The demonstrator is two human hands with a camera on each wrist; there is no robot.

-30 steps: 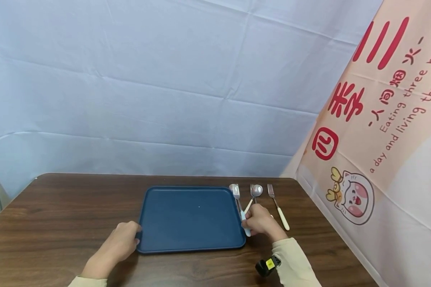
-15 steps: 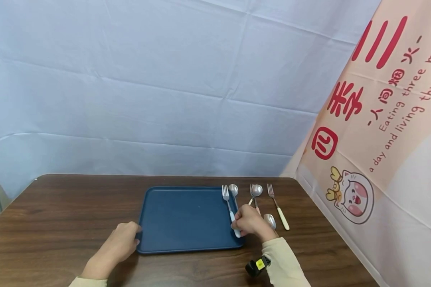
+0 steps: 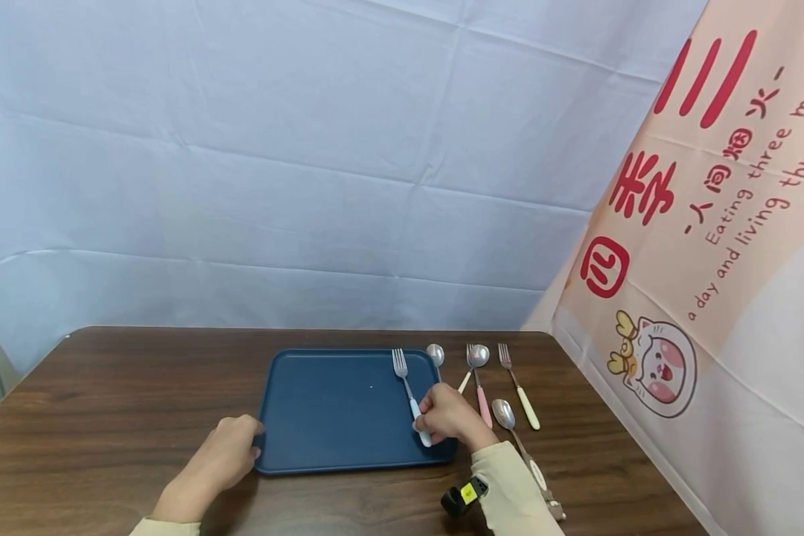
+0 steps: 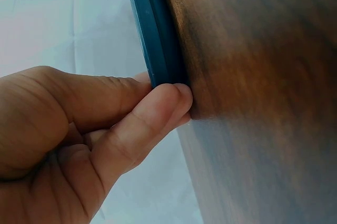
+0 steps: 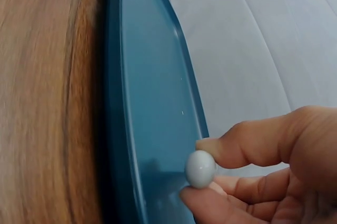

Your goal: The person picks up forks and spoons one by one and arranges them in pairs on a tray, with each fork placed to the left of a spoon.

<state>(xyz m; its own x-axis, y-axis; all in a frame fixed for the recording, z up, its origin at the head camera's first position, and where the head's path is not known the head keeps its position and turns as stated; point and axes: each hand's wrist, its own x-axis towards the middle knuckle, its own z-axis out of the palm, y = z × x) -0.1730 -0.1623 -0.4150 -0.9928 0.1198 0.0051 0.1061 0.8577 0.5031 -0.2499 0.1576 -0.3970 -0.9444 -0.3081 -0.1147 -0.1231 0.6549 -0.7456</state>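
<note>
A dark blue rectangular tray (image 3: 342, 417) lies on the wooden table. My left hand (image 3: 224, 450) pinches its left rim between thumb and fingers; the left wrist view shows the fingertips on the tray's edge (image 4: 158, 40). Over the tray's right side, my right hand (image 3: 450, 417) pinches the pale blue-white handle of a fork (image 3: 409, 391), tines pointing to the back. In the right wrist view the rounded handle end of the fork (image 5: 200, 169) sits between thumb and finger, above the tray (image 5: 152, 103).
Right of the tray lie a spoon (image 3: 435, 353) close to its rim, a pink-handled spoon (image 3: 482, 394) across a cream-handled fork (image 3: 469, 365), another cream-handled fork (image 3: 521, 387), and a spoon with a decorated handle (image 3: 505, 414). A white cloth (image 3: 275, 186) hangs behind the table (image 3: 141, 402).
My right hand has carried the fork leftward from the tray's right rim to over the tray, uncovering the spoons on the right. My left hand stays on the rim.
</note>
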